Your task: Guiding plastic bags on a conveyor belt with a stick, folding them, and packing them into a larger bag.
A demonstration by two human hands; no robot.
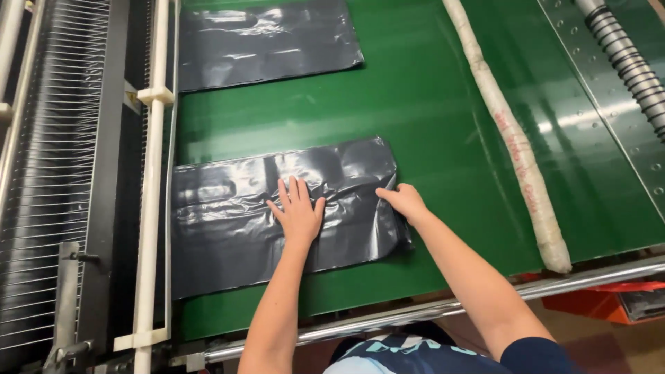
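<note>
1. The green conveyor belt fills the view under and beyond both hands, running away from the person toward the far end.
2. To the left of the hands stands the machine's outfeed, a black ribbed roller bank behind a white bar frame.
3. A stack of dark grey plastic bags lies flat on the belt directly under the hands, its left end reaching the white bar. Its handle cut-out shows left of the left hand.
4. A second stack of the same bags lies farther up the belt, well beyond both hands and untouched.
5. To the right of the right hand, well apart, a long white wrapped roll lies slanted across the belt.
6. The left hand rests flat, fingers spread, palm pressing the middle of the near stack.
7. The right hand pinches the stack's right edge, fingers curled on the film.
8. Judging by this, the near stack is out of the machine and being smoothed or gathered; it is not yet lifted, and the far stack waits.
</note>
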